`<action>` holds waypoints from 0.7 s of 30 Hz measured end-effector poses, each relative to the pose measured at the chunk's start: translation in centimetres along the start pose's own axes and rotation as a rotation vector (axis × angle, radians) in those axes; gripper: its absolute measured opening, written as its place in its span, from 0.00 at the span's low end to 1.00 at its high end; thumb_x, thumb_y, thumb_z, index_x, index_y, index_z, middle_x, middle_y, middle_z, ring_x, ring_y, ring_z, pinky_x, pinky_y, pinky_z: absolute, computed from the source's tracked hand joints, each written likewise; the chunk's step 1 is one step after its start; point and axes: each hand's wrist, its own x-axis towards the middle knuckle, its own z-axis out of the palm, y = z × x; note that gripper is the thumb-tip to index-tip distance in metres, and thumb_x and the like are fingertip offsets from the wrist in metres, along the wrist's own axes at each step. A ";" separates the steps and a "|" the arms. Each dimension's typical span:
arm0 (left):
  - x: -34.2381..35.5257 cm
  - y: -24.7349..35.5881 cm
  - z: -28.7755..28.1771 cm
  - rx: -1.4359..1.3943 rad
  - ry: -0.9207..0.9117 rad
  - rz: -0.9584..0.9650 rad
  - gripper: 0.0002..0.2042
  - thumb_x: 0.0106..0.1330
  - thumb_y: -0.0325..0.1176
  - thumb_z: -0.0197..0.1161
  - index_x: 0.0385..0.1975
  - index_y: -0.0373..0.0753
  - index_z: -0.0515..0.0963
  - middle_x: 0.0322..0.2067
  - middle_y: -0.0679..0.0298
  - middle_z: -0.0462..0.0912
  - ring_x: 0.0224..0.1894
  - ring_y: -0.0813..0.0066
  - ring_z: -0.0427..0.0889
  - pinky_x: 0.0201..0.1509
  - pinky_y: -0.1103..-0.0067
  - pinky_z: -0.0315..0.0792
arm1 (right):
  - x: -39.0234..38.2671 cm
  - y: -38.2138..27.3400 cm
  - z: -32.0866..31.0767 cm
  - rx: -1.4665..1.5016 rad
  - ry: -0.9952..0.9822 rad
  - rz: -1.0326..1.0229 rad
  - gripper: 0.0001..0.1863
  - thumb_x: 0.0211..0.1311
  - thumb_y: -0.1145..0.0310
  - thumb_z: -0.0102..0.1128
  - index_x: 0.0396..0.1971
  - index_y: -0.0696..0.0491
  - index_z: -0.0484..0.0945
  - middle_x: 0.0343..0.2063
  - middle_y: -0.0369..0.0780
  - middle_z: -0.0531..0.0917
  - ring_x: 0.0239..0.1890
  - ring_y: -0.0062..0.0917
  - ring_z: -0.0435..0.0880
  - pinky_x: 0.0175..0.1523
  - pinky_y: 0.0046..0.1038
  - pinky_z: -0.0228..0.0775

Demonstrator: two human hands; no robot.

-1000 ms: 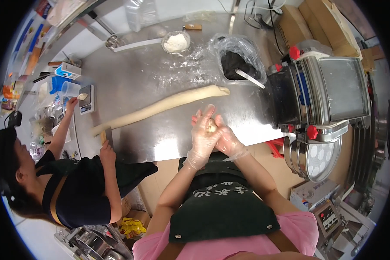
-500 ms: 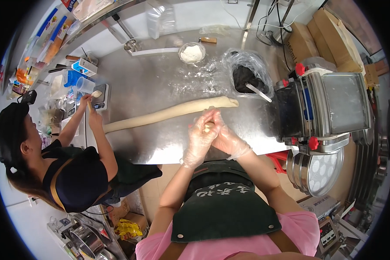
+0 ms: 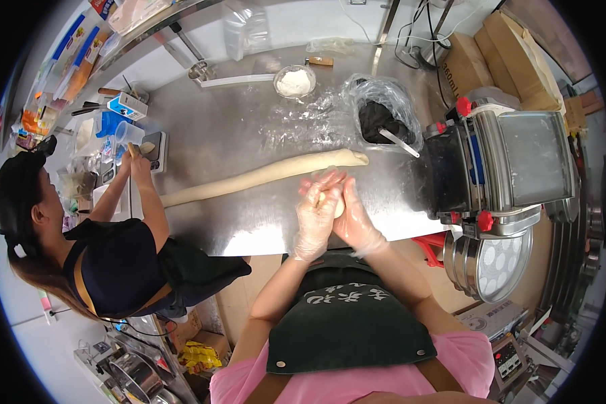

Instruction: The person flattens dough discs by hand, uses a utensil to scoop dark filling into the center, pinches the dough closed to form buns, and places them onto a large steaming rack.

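Note:
In clear plastic gloves, my left hand [image 3: 314, 217] and my right hand [image 3: 357, 219] come together over the front edge of the steel table. Pressed between them is a small pale dough piece [image 3: 339, 207], mostly covered by my fingers. The left fingers curl around it, while the right palm cups it from the other side. Just beyond my hands lies a long, thick dough roll [image 3: 262, 174], stretching from the left toward the dark filling. A white spatula [image 3: 400, 143] rests in that dark filling [image 3: 378, 121], inside a plastic-lined container.
At left, a co-worker's hands [image 3: 136, 160] hold a dough piece beside a scale [image 3: 156, 149]. A bowl of flour [image 3: 294, 82] stands at the back, with flour scattered on the table [image 3: 215, 128]. A rolling machine [image 3: 498, 161] with red knobs occupies the right side, with cardboard boxes [image 3: 512, 60] behind.
My hands have shifted and turned around the dough piece, the right hand now more upright and showing more of it. The co-worker's hands have drawn closer together beside the scale.

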 end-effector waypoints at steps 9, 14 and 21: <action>0.6 1.2 -0.6 1.018 -0.188 0.440 0.40 0.45 0.48 0.75 0.61 0.39 0.71 0.71 0.40 0.50 0.74 0.40 0.41 0.74 0.49 0.40 | -1.0 -2.8 -1.7 0.108 -0.039 0.199 0.30 0.76 0.47 0.37 0.67 0.54 0.60 0.61 0.42 0.69 0.64 0.30 0.69 0.69 0.34 0.59; -1.2 -0.9 1.7 0.015 0.024 0.033 0.21 0.70 0.30 0.58 0.61 0.31 0.68 0.64 0.51 0.68 0.64 0.60 0.70 0.71 0.66 0.59 | -1.4 0.6 0.9 -0.078 0.207 -0.213 0.32 0.74 0.47 0.40 0.69 0.52 0.54 0.64 0.48 0.67 0.67 0.38 0.65 0.71 0.40 0.58; -0.5 2.0 -0.2 1.169 -0.141 0.427 0.35 0.54 0.38 0.72 0.64 0.39 0.68 0.70 0.48 0.56 0.74 0.44 0.46 0.73 0.56 0.52 | -1.9 -3.2 -0.4 0.232 -0.087 0.251 0.37 0.75 0.44 0.35 0.72 0.54 0.48 0.66 0.45 0.63 0.68 0.32 0.64 0.71 0.35 0.57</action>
